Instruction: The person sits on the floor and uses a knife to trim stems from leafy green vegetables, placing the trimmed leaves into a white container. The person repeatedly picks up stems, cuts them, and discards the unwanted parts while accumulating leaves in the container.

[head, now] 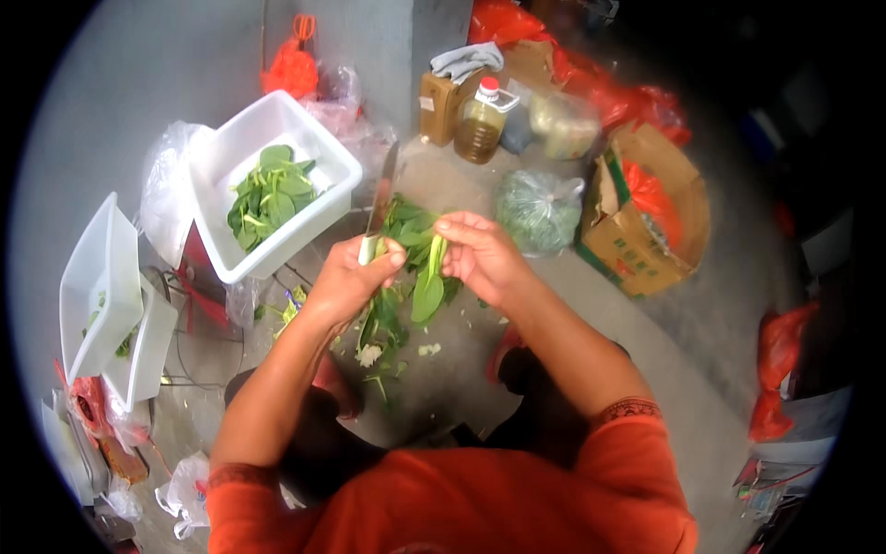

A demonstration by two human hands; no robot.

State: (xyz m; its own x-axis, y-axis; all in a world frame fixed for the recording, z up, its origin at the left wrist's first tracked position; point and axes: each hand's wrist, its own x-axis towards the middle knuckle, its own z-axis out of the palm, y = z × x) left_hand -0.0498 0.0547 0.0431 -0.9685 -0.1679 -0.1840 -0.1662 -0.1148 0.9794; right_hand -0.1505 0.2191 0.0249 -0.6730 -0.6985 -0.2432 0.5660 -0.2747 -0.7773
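My left hand grips a knife by its pale handle, with the blade pointing up and away from me. Leaves hang just below that hand; whether it also holds their stems I cannot tell. Between the fingers and thumb of my right hand are the stems of a leafy green vegetable, its broad leaf drooping downward. More dark greens lie behind and beneath both hands, partly hidden by them. To the left, a white plastic tub contains a heap of cut leaves.
Leaf scraps litter the concrete floor between my feet. Two smaller white bins stand far left. Ahead are an oil jug and a tied clear bag of greens. An open cardboard box with a red bag inside stands right.
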